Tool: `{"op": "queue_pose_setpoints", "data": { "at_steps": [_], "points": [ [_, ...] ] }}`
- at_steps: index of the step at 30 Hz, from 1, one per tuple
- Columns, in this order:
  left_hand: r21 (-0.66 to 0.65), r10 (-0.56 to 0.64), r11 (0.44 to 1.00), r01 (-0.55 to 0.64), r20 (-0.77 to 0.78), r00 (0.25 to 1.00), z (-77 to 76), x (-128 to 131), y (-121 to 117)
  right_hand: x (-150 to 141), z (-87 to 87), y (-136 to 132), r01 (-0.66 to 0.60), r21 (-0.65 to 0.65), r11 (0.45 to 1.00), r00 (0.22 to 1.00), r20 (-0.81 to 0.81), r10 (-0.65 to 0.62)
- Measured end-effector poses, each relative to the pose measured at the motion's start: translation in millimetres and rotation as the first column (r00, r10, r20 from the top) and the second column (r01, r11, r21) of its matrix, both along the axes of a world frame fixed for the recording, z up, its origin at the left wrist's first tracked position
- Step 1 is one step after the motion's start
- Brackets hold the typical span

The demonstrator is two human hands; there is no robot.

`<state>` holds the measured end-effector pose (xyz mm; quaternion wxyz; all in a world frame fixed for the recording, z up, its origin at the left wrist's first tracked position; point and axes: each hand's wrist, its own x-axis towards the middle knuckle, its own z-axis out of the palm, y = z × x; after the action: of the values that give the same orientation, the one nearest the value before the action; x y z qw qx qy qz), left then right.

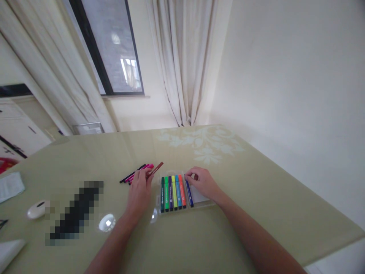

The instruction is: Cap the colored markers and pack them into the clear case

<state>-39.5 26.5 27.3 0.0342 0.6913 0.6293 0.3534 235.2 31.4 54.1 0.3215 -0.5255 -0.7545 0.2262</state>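
A clear plastic marker case lies on the table with several coloured markers side by side in it. My right hand is closed in a pinch on the top end of a dark blue marker lying at the right of the row. My left hand is closed around a dark red marker that points up and to the right. Just beyond my left hand, a black and two pink markers lie loose on the table.
The olive table with a pale flower pattern fills the view, its right edge close to a white wall. At the left lie a white mouse, a blurred dark object and a folded paper. Curtains and a window stand behind.
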Motion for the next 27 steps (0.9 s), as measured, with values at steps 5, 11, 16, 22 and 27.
{"op": "queue_pose_setpoints", "data": {
  "at_steps": [5, 11, 16, 22, 27],
  "points": [
    [0.011, -0.258, 0.963, 0.268, 0.318, 0.912, 10.9, 43.0, -27.4, -7.4, 2.9, -4.1, -0.124, -0.133, 0.983, 0.946, -0.314, 0.077],
    [0.003, -0.385, 0.914, 0.407, 0.325, 0.864, 12.0, 67.5, -50.2, -16.4, 6.8, -7.0, -0.266, -0.267, 0.926, 0.748, -0.664, 0.023],
    [-0.037, -0.523, 0.851, 0.524, 0.030, 0.852, 5.5, 65.9, -53.5, -5.0, 10.8, -0.2, -0.145, -0.283, 0.948, 0.642, -0.756, -0.128],
    [-0.170, -0.591, 0.807, 0.566, -0.251, 0.767, 0.6, 70.2, -57.8, 19.6, 5.1, 13.2, -0.045, -0.363, 0.931, 0.768, -0.608, -0.200],
    [-0.206, -0.565, 0.825, 0.526, -0.299, 0.769, 5.6, 70.3, -58.3, 12.7, -7.3, 11.2, -0.122, -0.413, 0.903, 0.860, -0.498, -0.112]
  ]
}}
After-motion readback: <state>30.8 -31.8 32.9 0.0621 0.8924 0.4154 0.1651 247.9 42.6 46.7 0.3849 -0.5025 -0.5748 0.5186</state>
